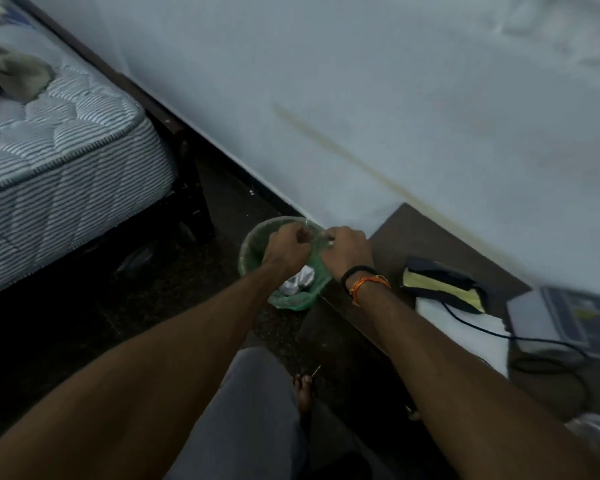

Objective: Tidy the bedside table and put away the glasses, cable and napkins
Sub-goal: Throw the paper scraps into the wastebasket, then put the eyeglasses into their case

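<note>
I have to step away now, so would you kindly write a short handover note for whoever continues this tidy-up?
Left hand and right hand: both closed, together over the green bin, grip on something small and pale; too blurred to name.
Bin: on the floor between bed and bedside table; crumpled white paper already inside.
Still on the table: dark case with yellow lining, white napkins, black cable, grey box.
Done: some waste binned.
Left: the napkins and cable. Glasses not clearly visible.

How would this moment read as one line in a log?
both hands: left, right over green bin | white napkins inside | black cable on bedside table
</note>
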Available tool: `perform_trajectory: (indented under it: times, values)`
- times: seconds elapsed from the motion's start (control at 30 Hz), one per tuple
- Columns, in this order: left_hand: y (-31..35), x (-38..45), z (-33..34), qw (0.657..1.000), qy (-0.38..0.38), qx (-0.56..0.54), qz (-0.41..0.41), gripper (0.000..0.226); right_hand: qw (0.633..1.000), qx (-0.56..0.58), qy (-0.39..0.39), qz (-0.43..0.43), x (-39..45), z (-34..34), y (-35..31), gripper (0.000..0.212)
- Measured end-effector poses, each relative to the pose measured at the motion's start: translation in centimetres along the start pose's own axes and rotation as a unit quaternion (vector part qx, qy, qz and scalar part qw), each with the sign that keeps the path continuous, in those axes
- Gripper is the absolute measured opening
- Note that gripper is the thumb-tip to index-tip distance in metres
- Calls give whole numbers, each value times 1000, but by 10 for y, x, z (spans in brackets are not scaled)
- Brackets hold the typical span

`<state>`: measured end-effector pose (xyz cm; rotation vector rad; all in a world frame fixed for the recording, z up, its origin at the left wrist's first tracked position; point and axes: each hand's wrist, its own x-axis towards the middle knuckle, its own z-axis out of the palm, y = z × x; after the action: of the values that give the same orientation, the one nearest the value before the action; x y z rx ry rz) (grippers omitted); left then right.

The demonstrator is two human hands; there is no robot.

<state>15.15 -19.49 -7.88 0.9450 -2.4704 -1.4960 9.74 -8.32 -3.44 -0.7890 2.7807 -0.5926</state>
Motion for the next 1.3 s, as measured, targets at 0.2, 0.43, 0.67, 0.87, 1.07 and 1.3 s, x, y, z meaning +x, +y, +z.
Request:
perform_trajectory:
  times: [0.2,0.43,0.67,0.87,1.07,1.3]
  values:
    - [72,-47,47,994,-22,-11,111,23,996,29,80,33,-43,-51,45,20]
    - [116,-81,110,976,-75,56,196,5,986,51,133,88,-100,-95,115,19]
    - [127,-114,161,956,-134,52,257,7,964,80,194,166,-163,-113,185,25]
    - [114,-123,168,964,-106,48,239,13,952,106,217,186,-208,-100,215,22]
    - [107,-107,163,954,-41,93,281,5,965,66,190,167,-213,-88,228,22]
    - [103,-74,149,940,-127,213,234,22,977,-32,154,147,-213,-71,234,36]
